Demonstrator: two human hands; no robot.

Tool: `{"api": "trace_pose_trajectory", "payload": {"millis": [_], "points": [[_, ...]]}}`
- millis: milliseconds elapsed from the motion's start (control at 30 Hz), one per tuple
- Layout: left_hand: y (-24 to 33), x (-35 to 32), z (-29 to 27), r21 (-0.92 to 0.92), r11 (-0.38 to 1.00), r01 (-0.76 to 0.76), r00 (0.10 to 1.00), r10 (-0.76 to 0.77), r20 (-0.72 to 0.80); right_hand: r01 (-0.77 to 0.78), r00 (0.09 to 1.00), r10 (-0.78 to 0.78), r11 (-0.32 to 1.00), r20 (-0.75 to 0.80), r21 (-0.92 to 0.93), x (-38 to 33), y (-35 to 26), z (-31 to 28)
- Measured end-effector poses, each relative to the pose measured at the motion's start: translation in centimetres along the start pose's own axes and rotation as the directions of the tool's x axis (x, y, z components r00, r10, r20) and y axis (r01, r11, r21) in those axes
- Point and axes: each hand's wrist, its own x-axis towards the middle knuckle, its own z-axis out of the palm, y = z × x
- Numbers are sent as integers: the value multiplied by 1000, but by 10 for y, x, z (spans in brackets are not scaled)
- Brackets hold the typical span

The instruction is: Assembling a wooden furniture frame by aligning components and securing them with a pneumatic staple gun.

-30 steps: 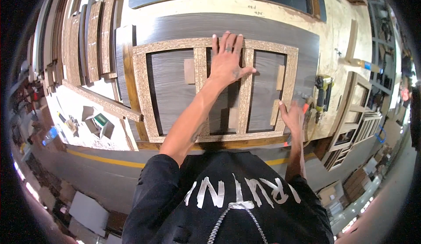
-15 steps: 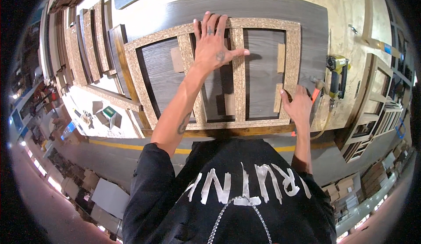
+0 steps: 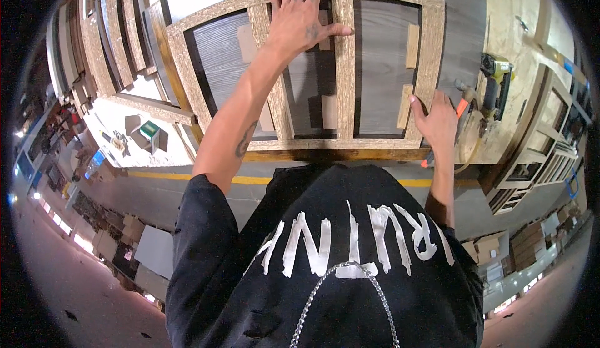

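Note:
A chipboard frame [image 3: 344, 66] with two crossbars lies on a dark grey wood-grain panel [image 3: 381, 41]. My left hand [image 3: 300, 23] rests over its far rail between the crossbars, fingers spread and thumb stretched out to the right crossbar. At the near right corner my right hand [image 3: 437, 120] straddles the right-hand strip, with its thumb on the inner side and fingers on the outer side. Just beyond those fingers lies a hammer [image 3: 463, 105] with an orange grip, partly hidden by my hand. Small chipboard blocks [image 3: 405, 106] stand against the strip inside the frame.
A yellow and black nail gun [image 3: 497, 73] with a hose lies on the right of the bench. Long chipboard strips [image 3: 115, 35] are lined up at the left, near a small green box [image 3: 150, 129]. More wooden frames [image 3: 537, 138] stand to the far right.
The whole view has shifted, so the bench and frame sit higher in it. Both hands keep about the same places on the frame, which has not visibly moved on the panel.

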Motion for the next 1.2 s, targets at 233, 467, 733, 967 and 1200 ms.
{"api": "trace_pose_trajectory", "payload": {"millis": [233,467,733,967,1200], "points": [[5,0,-3,-46,999,-14,1000,14,2,3,996,-7,999,85,45,2,10,-7],[-27,3,31,30,983,-182,958,184,-219,-204,967,251,876,-53,436,10,46,-13],[-13,5,23,53,992,-110,984,117,-138,-242,907,247,969,-340,58,70,188,-19],[-14,-2,18,3,1000,-30,998,31,-63,-325,900,269,939,-343,-115,79,132,-52],[-13,-1,18,28,999,-34,997,36,-71,-33,985,85,948,-153,315,65,22,-10]]}}
